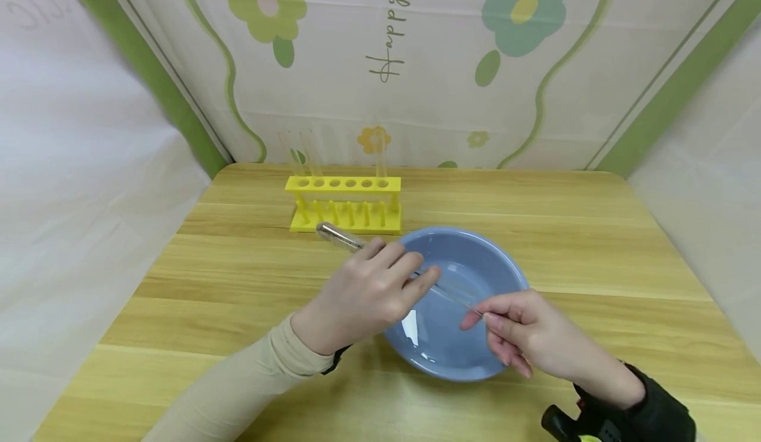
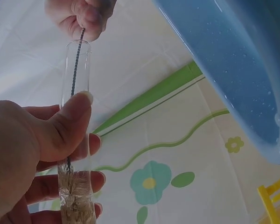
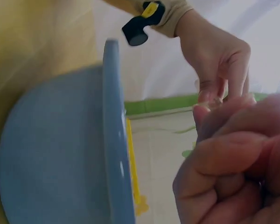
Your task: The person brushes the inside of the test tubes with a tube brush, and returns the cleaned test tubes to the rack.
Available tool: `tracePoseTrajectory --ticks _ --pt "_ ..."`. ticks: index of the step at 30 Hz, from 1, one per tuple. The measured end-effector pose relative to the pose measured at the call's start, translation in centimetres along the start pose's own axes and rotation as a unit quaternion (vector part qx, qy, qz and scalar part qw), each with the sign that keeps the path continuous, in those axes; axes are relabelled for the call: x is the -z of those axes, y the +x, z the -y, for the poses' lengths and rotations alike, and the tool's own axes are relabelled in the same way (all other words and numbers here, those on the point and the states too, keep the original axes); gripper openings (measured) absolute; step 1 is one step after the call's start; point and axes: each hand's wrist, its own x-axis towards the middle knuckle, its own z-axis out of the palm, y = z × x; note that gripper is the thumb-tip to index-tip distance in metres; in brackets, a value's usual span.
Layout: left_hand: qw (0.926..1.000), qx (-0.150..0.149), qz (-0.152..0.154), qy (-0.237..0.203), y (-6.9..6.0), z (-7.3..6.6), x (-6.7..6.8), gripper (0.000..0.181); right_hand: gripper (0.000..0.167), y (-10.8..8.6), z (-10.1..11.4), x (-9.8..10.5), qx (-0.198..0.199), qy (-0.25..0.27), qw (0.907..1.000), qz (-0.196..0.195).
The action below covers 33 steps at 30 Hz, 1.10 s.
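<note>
My left hand (image 1: pixel 371 290) grips a clear glass test tube (image 2: pixel 87 72), held slanted over the left part of a blue basin (image 1: pixel 466 370). Inside the tube is a test tube brush: its pale bristles (image 2: pixel 77 198) fill the closed end, and its twisted wire (image 2: pixel 75 74) comes out of the mouth. Thumb and index finger of my right hand (image 1: pixel 529 336) pinch the wire's end, just past the tube's mouth, above the basin's right side. In the right wrist view, the curled fingers (image 3: pixel 224 154) hide most of the wire.
Behind the basin, to the left, stands a yellow test tube rack (image 1: pixel 345 185) with three clear tubes, one of them at its right end (image 1: pixel 381 154). Water drops cling to the basin's wall. A flowered curtain (image 1: pixel 440 111) hangs behind the wooden table (image 1: pixel 594 244).
</note>
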Motion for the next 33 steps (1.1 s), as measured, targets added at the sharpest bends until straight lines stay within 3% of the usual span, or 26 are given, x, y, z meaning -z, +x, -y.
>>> tracePoseTrajectory --ticks 7,11,14,17,20,23,25,29,32,33 --pt "0.9993 0.015 0.032 -0.008 0.02 0.09 0.18 0.02 0.026 0.15 0.26 0.3 0.001 -0.089 0.9959 0.016" --pt "0.999 0.014 0.042 -0.006 -0.1 0.18 0.02 0.015 0.025 0.23 0.54 0.48 0.027 -0.197 0.9799 -0.007" --pt "0.9988 0.011 0.047 -0.008 -0.19 0.22 -0.22 0.01 0.028 0.28 0.57 0.51 0.075 -0.302 0.9494 -0.042" --pt "0.998 0.015 0.058 -0.018 -0.24 0.25 -0.3 0.009 0.029 0.24 0.54 0.55 0.125 -0.387 0.9107 -0.075" --pt "0.9965 0.022 0.072 -0.035 -0.29 0.34 -0.35 0.012 0.013 0.24 0.55 0.54 0.162 -0.456 0.8686 -0.107" --pt "0.9942 0.031 0.09 -0.05 -0.32 0.43 -0.31 0.014 0.019 0.25 0.59 0.56 0.181 -0.507 0.8326 -0.13" --pt "0.9921 0.038 0.104 -0.06 -0.32 0.49 -0.26 0.015 0.008 0.25 0.62 0.55 0.185 -0.531 0.8144 -0.143" --pt "0.9877 0.052 0.125 -0.079 -0.38 0.59 -0.24 0.015 0.031 0.13 0.61 0.61 0.188 -0.559 0.7903 -0.167" --pt "0.9856 0.06 0.132 -0.088 -0.48 0.67 -0.31 0.014 0.011 0.09 0.48 0.67 0.203 -0.574 0.7706 -0.187" --pt "0.9851 0.061 0.133 -0.091 -0.5 0.7 -0.34 0.015 0.012 0.08 0.43 0.71 0.21 -0.58 0.7629 -0.193"
